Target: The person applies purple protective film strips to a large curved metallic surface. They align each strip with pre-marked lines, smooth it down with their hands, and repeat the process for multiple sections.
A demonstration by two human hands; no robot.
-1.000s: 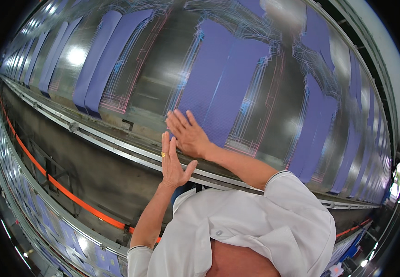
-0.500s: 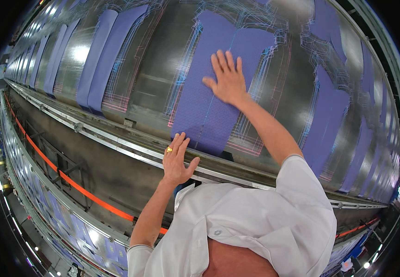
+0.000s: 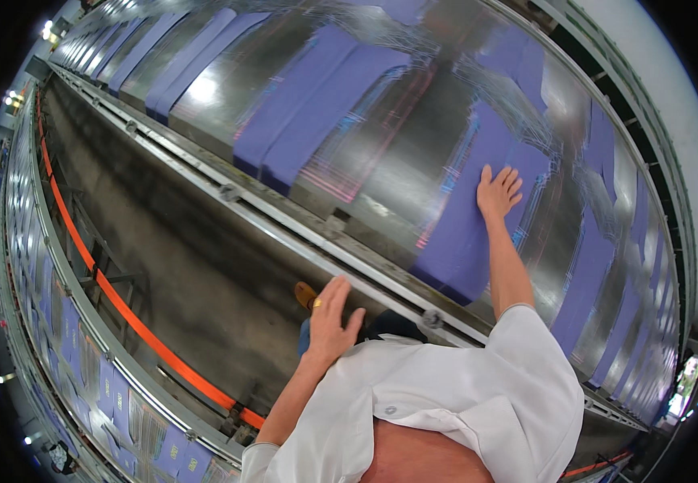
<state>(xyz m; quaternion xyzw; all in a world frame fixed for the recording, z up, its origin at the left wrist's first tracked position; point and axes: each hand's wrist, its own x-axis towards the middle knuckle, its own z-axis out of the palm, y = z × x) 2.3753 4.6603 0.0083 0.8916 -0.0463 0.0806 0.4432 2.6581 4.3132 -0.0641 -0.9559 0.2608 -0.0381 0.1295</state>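
Note:
My right hand, fingers spread, lies flat on a purple fabric panel spread on a long, shiny metal table. The panel is cut to a shape, with a notched far end, and its near end hangs over the table's front edge. Blue and pink lines show on the metal beside it. My left hand, with a yellow ring on one finger, is held low in front of my body, beside the table's metal rail. Its fingers are stretched out and it holds nothing.
More purple panels lie in a row along the table to both sides. An orange bar runs along the aisle on the left. Beyond it stands a second long table with similar panels. My shoe shows below the rail.
The view has turned, and more of the aisle shows. My right hand has shifted right, still on purple fabric. My left hand has drawn back from the panel's near end toward my body.

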